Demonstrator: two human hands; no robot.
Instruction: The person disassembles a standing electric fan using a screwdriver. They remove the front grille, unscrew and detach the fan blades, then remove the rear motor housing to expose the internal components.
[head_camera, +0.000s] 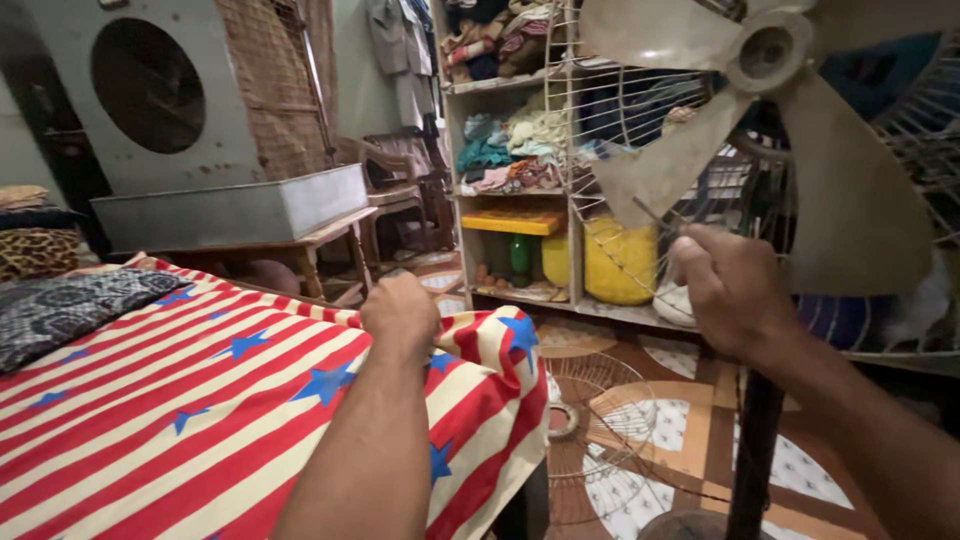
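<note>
Right hand (735, 290), fingers pinched on a thin metal tool, sits just below the dusty beige plastic fan blades (800, 150); left hand (400, 312) fisted, farther off over the striped bed sheet (200, 400).

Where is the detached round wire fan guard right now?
In the head view the round wire fan guard lies flat on the patterned floor, lower centre-right, between the red-and-cream striped, blue-starred bedsheet and the fan's dark upright pole.

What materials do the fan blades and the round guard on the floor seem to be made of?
Fan blades: probably plastic, a dull, grimy beige with a matte, slightly translucent look. Round guard: thin metal wire, with radial spokes and rings and the floor visible through it.
</note>
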